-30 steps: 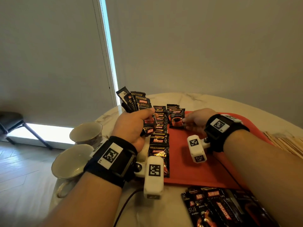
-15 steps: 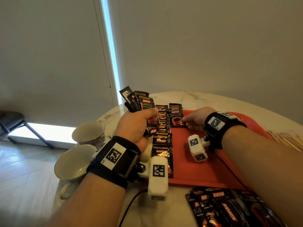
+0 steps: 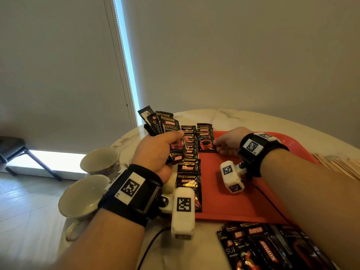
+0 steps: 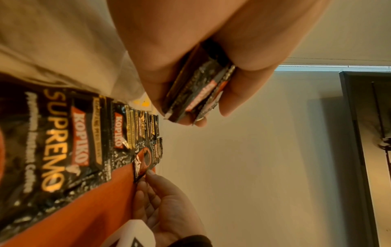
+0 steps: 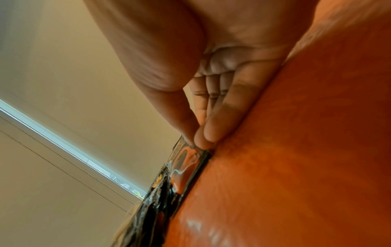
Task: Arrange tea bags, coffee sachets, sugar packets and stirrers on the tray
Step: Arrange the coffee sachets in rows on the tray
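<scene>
Several sachets [image 3: 165,126] fan out of the left hand's [image 3: 155,152] curled grip above the tray's [image 3: 243,201] left edge. On the tray, the right hand [image 3: 230,141] pinches the top sachet [image 3: 206,142] of the second row between thumb and fingertips [image 5: 208,133].

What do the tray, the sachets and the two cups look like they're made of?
Tray: probably plastic, matte red, with a moulded raised rim. Sachets: glossy printed foil or film, crinkled and catching highlights, with serrated ends. Cups: likely glazed ceramic, pale and smooth with a soft sheen.
</scene>
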### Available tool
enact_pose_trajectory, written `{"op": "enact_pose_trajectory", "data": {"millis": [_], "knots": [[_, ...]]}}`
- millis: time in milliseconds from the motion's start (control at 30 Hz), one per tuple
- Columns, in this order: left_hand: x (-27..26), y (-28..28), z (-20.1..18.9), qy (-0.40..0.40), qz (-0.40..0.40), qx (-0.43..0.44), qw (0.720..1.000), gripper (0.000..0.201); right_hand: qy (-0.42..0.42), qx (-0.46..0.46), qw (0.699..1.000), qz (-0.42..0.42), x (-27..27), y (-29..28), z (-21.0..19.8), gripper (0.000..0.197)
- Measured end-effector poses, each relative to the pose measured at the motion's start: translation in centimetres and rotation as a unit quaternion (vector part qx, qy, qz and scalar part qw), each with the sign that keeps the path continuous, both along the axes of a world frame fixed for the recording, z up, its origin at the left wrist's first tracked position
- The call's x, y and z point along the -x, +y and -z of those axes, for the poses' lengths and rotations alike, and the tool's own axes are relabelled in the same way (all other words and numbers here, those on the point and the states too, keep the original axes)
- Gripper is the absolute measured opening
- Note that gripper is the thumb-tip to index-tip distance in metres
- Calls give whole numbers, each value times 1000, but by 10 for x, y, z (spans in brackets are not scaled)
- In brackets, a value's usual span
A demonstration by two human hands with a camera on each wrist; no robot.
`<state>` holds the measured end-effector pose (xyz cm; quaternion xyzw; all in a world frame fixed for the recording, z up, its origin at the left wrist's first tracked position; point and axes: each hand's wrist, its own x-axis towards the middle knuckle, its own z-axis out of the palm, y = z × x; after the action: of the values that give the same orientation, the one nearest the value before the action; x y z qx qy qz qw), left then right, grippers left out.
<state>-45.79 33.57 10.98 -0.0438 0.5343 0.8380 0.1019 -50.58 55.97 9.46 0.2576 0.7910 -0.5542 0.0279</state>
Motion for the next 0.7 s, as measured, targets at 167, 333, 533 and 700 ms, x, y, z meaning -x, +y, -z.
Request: {"op": "enact_pose_trajectory", "data": {"millis": [167,333,533,700], "knots": [[-1,0,0,-11,10,2,1000,27,18,29,999,14,-7,-2,-6,10],[-5,2,-4,-17,26,-17,999,37,89,135,986,-46,-38,-17,-34,12],[-15,7,-6,9,81,-7,997,58,120,191,953,-200,-81,-46,-48,19],[-20,9,-5,19,96,0,995,52,177,235,939,-176,-78,-46,-46,10]]}}
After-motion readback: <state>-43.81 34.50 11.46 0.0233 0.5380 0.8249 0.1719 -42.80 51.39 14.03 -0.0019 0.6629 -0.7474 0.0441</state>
